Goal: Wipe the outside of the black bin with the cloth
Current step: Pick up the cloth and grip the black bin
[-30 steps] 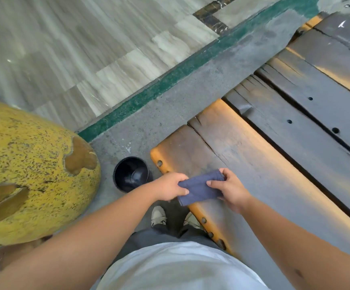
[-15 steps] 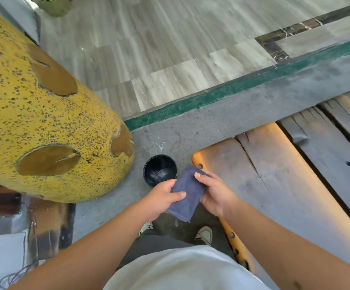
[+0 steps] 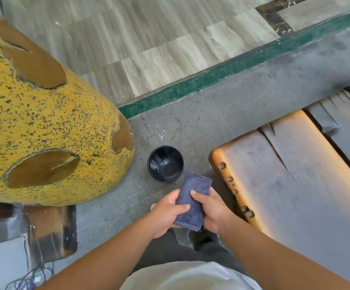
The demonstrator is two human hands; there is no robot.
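Note:
A small round black bin stands upright on the grey concrete floor, its open top facing me and nothing visible inside. Just below it in the view I hold a folded dark blue cloth with both hands. My left hand grips its left edge, thumb laid across the top. My right hand grips the right edge, with fingers curled over it. The cloth's far end reaches close to the bin's near rim without touching it.
A big yellow speckled sculpture bulges close on the bin's left. A wooden bench with round studs along its edge lies to the right. A green strip borders the tiled floor beyond. My shoe tip shows under my hands.
The view has swung left and down, bringing the bin toward the centre. The cloth came off the bench edge, turned lengthwise, and is now held over the floor near the bin.

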